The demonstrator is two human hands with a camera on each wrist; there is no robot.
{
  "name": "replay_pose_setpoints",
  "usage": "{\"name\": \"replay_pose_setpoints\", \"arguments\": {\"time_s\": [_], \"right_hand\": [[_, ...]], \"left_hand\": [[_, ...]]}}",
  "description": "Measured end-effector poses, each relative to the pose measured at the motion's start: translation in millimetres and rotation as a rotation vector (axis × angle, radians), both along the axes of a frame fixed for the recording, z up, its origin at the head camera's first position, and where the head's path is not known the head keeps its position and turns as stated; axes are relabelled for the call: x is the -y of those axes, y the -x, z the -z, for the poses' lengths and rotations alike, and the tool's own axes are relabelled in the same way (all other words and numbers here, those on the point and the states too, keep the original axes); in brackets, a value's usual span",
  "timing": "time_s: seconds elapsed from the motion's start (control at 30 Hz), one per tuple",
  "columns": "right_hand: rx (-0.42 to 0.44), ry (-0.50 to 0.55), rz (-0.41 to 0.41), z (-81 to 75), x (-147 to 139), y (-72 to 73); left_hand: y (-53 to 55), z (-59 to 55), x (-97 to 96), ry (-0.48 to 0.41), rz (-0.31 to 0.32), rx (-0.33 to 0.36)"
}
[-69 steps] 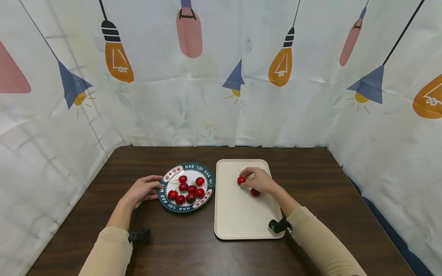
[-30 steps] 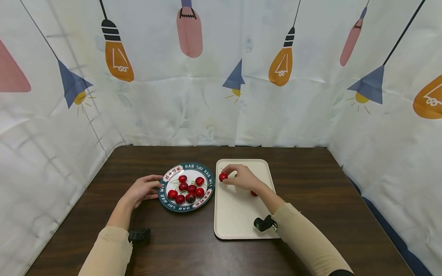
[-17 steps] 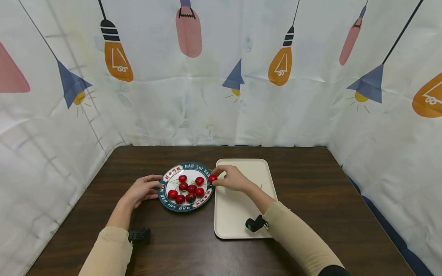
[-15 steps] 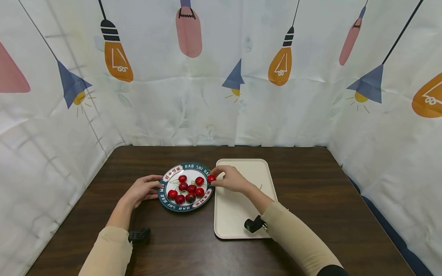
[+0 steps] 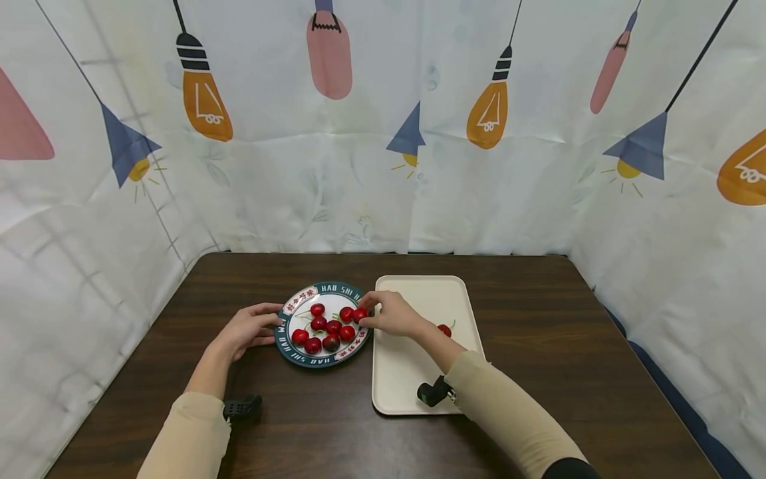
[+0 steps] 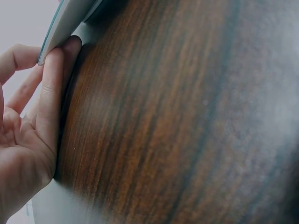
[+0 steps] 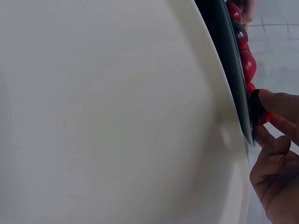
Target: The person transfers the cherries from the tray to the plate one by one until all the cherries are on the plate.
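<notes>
My right hand [image 5: 391,314] pinches a red cherry [image 5: 360,315] between thumb and fingertips, low over the right side of a round plate [image 5: 293,357]. The plate has a white middle and a dark green rim with lettering. Several glossy red cherries [image 5: 333,327], some with stems, lie in its middle. At the plate's left edge my left hand [image 5: 245,329] holds the rim, with fingertips above and below it in the left wrist view. In the right wrist view the pinched cherry [image 7: 264,117] is partly hidden by the thumb. One more cherry [image 5: 445,330] lies on the cream tray [image 5: 407,379].
The rectangular tray stands right beside the plate on a dark wooden table [image 5: 323,419]. My right forearm crosses above the tray. A pale curtain [image 5: 359,199] printed with lamps hangs behind the table and at both sides.
The right hand has carried the pinched cherry leftward from the tray to the plate, beside the other cherries. The cherry left on the tray has come back into view. The left hand has stayed put.
</notes>
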State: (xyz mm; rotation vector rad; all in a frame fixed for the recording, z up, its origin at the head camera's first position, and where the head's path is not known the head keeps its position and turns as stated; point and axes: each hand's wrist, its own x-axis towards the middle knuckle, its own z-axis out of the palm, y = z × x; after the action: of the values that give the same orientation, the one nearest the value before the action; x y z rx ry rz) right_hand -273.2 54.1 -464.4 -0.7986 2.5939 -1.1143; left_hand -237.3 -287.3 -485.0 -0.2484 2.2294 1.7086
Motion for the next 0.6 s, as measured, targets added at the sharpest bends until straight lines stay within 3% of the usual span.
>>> {"name": "replay_pose_setpoints", "arguments": {"time_s": [0.6], "right_hand": [[0.046, -0.041, -0.027, -4.3, 18.2, -4.7]], "left_hand": [[-1.0, -0.1, -0.6, 0.006, -0.004, 0.003]]}}
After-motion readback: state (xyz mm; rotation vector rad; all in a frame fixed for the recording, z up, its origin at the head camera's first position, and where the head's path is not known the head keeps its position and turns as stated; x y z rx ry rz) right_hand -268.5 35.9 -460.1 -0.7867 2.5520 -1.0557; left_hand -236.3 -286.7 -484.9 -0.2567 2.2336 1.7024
